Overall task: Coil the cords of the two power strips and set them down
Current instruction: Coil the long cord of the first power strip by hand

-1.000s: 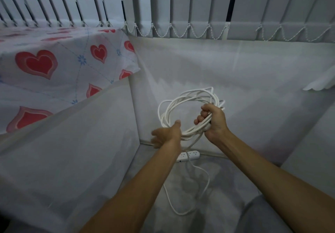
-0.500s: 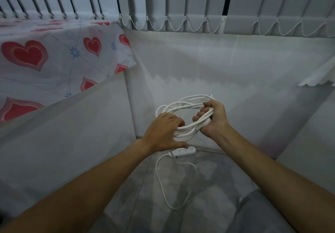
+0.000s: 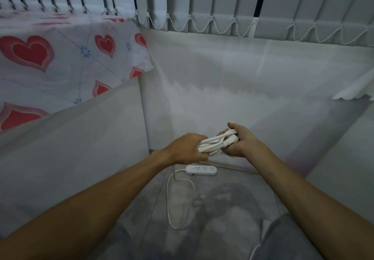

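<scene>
Coil (image 3: 217, 142) now squashed flat — left hand (image 3: 185, 148), right hand (image 3: 241, 140) grip ends.

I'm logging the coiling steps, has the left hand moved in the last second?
Yes. The left hand shifted right, from left of the floor power strip to above its left end, and now grips the coiled cord.

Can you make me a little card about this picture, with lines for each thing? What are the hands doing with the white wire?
left hand: grips one end of the cord bundle
right hand: grips the other end of it
cord bundle: white, squeezed flat between both hands, held above the floor
power strip: white, lying on the floor below the hands
loose cord: loops across the floor from the power strip, not coiled
heart cloth: white with red hearts, upper left
blinds: grey vertical slats along the top
</scene>
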